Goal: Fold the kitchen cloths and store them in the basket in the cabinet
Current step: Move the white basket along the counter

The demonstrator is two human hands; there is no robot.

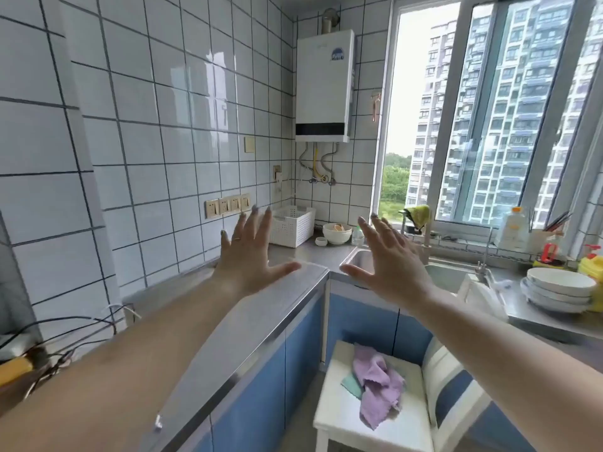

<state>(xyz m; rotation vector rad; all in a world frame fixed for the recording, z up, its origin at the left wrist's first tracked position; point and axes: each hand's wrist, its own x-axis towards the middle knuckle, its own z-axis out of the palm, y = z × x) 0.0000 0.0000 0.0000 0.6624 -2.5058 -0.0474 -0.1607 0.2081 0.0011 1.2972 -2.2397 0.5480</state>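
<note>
With both hands raised and fingers spread, holding nothing, we note the purple cloth (378,389) lies well below on the white chair (329,415), nearer our right hand (391,259) than our left hand (248,256).

A white water heater (324,86) hangs on the tiled wall before me; stacked white plates (558,290) sit right of the steel sink (447,275).

A lilac cloth (378,383) and a teal cloth (351,383) lie on a white chair (365,429). White perforated basket (292,226), blue cabinet doors (362,324), steel-grey table (261,308), white dark-grouted tiles (146,125).
</note>
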